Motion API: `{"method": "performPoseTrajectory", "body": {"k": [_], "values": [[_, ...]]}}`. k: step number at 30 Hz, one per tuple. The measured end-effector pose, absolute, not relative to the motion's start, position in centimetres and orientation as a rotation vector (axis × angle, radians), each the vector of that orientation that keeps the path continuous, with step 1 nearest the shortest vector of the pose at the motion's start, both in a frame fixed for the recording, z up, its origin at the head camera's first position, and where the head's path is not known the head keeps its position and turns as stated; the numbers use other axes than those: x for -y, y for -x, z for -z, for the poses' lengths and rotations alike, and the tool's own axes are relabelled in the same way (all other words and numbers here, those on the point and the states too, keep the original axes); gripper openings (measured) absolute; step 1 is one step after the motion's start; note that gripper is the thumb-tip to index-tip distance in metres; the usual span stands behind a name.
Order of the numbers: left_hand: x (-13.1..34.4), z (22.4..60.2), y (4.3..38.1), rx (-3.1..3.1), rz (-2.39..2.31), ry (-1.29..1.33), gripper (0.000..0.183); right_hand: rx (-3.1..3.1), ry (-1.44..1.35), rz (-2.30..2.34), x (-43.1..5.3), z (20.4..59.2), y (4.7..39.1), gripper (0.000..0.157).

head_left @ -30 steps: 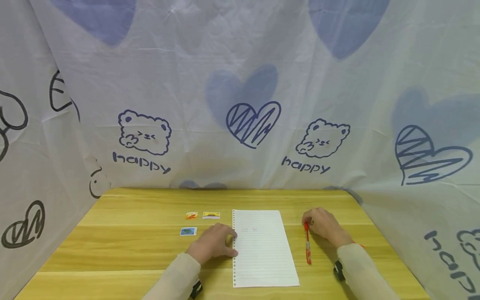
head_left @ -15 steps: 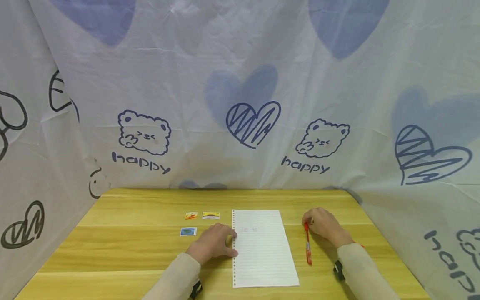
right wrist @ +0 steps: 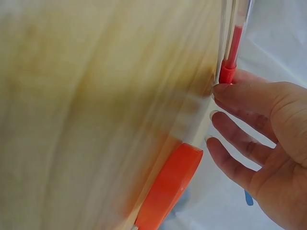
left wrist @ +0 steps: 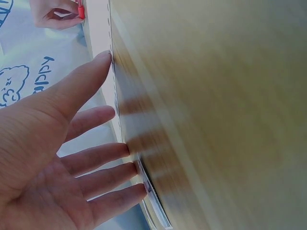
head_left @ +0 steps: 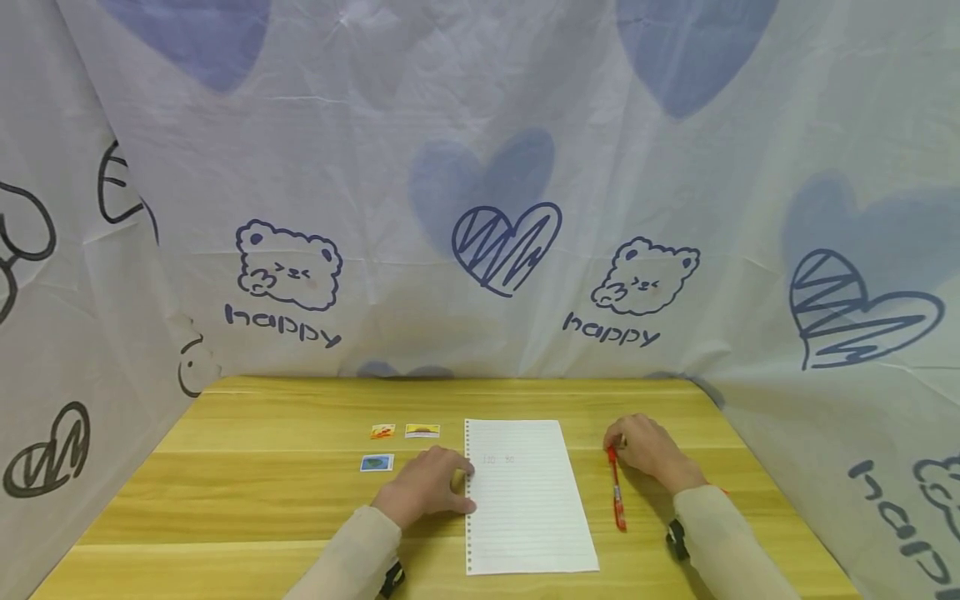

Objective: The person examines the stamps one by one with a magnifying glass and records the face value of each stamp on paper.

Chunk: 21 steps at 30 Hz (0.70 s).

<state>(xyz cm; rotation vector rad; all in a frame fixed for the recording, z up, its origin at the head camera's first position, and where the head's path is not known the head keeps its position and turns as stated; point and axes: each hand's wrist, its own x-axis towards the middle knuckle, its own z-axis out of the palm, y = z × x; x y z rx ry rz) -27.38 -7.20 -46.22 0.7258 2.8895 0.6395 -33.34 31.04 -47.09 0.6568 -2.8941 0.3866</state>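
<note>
A lined sheet of paper (head_left: 528, 517), punched with holes along its left edge, lies on the table with faint red writing near its top. At that left edge rests my left hand (head_left: 427, 487), thumb and fingertips on the margin, fingers loosely extended. My right hand (head_left: 648, 450) pinches the upper end of a red pen (head_left: 617, 492) between thumb and fingers. The pen lies lengthwise to the right of the paper, its other end pointing at me. In the right wrist view its clear barrel shows red ink (right wrist: 233, 48); the remaining fingers are spread and bent.
Left of the paper lie three small picture cards: an orange one (head_left: 382, 432), a yellow one (head_left: 422, 431) and a blue one (head_left: 377, 462). A red-orange rounded object (right wrist: 168, 189) sits near the right wrist. A printed white curtain (head_left: 405, 333) borders the table.
The near end of the red pen has shifted slightly right and toward me, while the right hand keeps its pinch. The left hand and the paper stay where they were.
</note>
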Motion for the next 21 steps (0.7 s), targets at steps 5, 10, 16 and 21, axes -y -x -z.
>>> {"method": "performPoseTrajectory", "body": {"k": [5, 10, 16, 21], "values": [[7.19, 46.18, 27.4, -2.887, -0.651, -0.726, 0.05, 2.886, -0.666, -0.396, -31.21, 47.13, 33.38, 0.025], [7.16, 46.16, 27.46, -2.89, -0.643, -0.725, 0.051, 2.892, -0.666, -0.404, -31.34, 47.24, 33.34, 0.026], [7.12, 46.3, 27.42, -2.887, -0.629, -0.705, 0.051, 2.902, -0.665, -0.438, -31.39, 47.27, 33.18, 0.028], [7.14, 46.23, 27.35, -2.892, -0.616, -0.708, 0.051, 2.891, -0.676, -0.455, -31.49, 47.27, 33.06, 0.028]]}}
